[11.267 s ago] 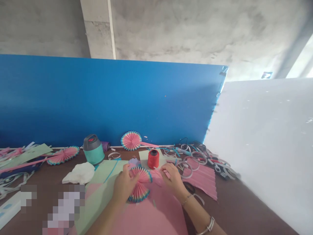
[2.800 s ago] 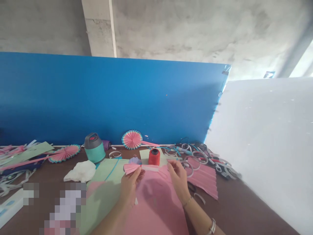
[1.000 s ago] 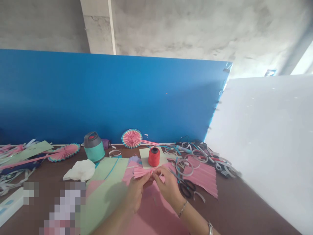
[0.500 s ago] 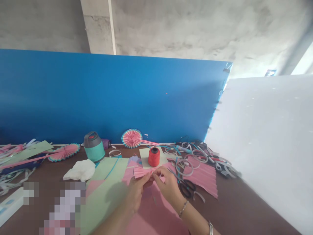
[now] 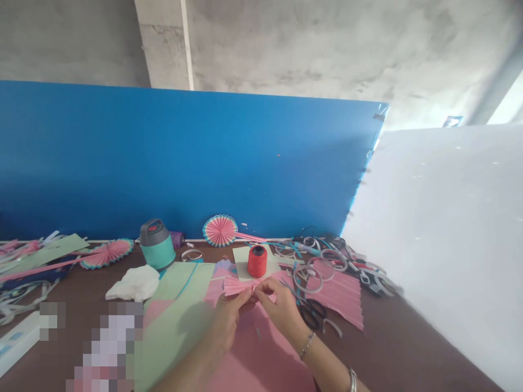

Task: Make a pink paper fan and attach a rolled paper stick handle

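Both hands meet over the front middle of the table around a strip of pleated pink paper [image 5: 235, 286]. My left hand [image 5: 231, 316] is closed on the pleated paper, its thumb pressed near the middle of the folds. My right hand [image 5: 280, 307] pinches with thumb and forefinger right beside the left thumb, where a bit of red thread [image 5: 252, 289] crosses the paper. Part of the thread is hidden by the fingers. Just beyond stands a spool of red thread [image 5: 257, 262], upright on a pale sheet [image 5: 241, 258]. Scissors with black handles [image 5: 312, 314] lie right of my right wrist.
Pink and green paper sheets [image 5: 186, 288] lie under my arms. Finished pleated fans [image 5: 220, 231] rest at the back and left. A teal container [image 5: 158, 247] and white tissue [image 5: 134, 283] stand left. Rolled tapes [image 5: 308, 279] and folded pink paper [image 5: 339, 296] are right.
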The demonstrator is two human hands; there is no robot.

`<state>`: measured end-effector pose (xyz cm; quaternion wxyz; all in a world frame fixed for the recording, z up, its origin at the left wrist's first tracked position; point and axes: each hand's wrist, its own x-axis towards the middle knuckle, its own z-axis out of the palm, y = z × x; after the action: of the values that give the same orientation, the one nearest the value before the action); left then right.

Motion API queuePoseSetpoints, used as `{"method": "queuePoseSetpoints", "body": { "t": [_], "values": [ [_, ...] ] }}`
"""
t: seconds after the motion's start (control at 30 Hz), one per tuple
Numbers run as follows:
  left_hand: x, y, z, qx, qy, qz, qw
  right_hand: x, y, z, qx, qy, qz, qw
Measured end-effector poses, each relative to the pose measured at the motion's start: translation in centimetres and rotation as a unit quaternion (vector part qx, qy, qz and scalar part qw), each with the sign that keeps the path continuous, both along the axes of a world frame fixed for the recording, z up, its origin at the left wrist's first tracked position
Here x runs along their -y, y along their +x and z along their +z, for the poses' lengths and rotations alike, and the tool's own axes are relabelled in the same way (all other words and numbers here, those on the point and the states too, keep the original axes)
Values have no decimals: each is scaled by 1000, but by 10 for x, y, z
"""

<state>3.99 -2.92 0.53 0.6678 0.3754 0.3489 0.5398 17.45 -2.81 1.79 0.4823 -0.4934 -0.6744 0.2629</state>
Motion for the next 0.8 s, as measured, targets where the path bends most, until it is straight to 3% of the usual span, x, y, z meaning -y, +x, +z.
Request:
{"method": "queuePoseSetpoints", "body": {
  "t": [0.8],
  "values": [
    [0,-1,-1,-16,-5,-7,1000,0,2,3,-22,-26,5,999]
  ]
}}
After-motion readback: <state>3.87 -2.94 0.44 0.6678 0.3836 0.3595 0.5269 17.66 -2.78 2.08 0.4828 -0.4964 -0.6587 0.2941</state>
